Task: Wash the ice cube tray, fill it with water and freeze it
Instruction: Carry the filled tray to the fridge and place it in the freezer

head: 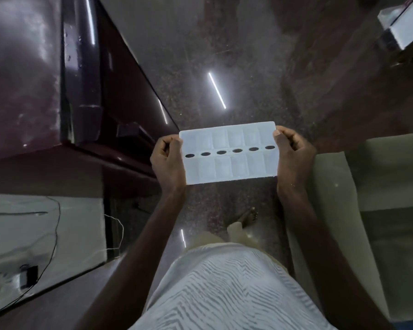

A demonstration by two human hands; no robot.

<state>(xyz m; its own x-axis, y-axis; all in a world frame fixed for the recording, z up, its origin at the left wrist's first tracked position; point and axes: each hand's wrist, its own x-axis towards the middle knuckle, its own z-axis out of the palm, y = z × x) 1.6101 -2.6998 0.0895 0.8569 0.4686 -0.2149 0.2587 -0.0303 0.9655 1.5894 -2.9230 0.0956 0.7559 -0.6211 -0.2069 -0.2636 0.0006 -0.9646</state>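
A white plastic ice cube tray with two rows of several compartments and a line of dark oval holes down its middle is held level in front of me, above the dark speckled floor. My left hand grips its left short end, thumb on top. My right hand grips its right short end the same way. Whether the compartments hold water cannot be told.
A dark maroon fridge stands at the left, its door shut. Below it is a pale surface with cables. A pale green cabinet or counter stands at the right. My bare foot is on the floor.
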